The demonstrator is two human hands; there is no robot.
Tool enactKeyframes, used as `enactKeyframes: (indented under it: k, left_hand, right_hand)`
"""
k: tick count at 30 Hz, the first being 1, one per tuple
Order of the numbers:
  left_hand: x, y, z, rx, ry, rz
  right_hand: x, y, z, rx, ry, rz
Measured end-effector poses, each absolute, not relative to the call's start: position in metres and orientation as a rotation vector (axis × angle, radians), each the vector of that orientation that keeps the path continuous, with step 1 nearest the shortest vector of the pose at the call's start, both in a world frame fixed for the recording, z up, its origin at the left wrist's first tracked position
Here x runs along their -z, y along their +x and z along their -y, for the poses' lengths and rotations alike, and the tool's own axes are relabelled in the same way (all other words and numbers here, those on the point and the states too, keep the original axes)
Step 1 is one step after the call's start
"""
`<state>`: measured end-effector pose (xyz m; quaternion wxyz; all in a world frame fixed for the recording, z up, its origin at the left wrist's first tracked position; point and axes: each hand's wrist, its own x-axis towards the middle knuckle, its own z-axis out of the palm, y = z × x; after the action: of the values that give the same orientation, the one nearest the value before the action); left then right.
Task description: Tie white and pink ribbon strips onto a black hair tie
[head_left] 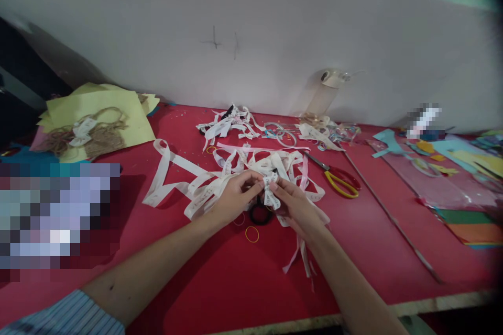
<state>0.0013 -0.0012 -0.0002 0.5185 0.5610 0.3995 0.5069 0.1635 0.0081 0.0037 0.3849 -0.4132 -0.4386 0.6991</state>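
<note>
Between my hands is a small white ribbon bow (271, 191) with dark printing, a black hair tie (260, 213) hanging just below it. My left hand (244, 188) pinches the bow's left side with thumb and fingers. From the other side my right hand (293, 200) grips it, also closed. Under and around both hands lies a loose heap of printed white ribbon (173, 165), with some pink strands. A yellow rubber band (252, 234) rests on the red table in front of the hands. Whether the hair tie is fastened to the bow, I cannot tell.
Scissors (341, 182) with red and yellow handles lie right of the heap. Behind it sits a pile of finished-looking bows (233, 124). A clear cylinder (322, 95) leans by the grey wall. Yellow paper (113, 110) bearing twine is at left, coloured sheets (471, 227) at right.
</note>
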Motion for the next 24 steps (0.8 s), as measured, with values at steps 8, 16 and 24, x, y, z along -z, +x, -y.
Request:
enactKeyframes:
  k: [8, 16, 24]
  left_hand:
    - [-0.0066, 0.0007, 0.0059, -1.185, 1.565, -1.177]
    - [-0.0052, 0.0023, 0.0052, -1.201, 1.536, -1.177]
    - [-0.0052, 0.0023, 0.0044, -1.206, 1.487, -1.113]
  right_hand:
    - [-0.0024, 0.1628, -0.0102, -1.779, -1.056, 1.186]
    - [-0.0031, 0.1619, -0.0085, -1.764, -1.098, 1.159]
    - [0.0050, 0.1609, -0.0079, -1.565, -1.099, 1.182]
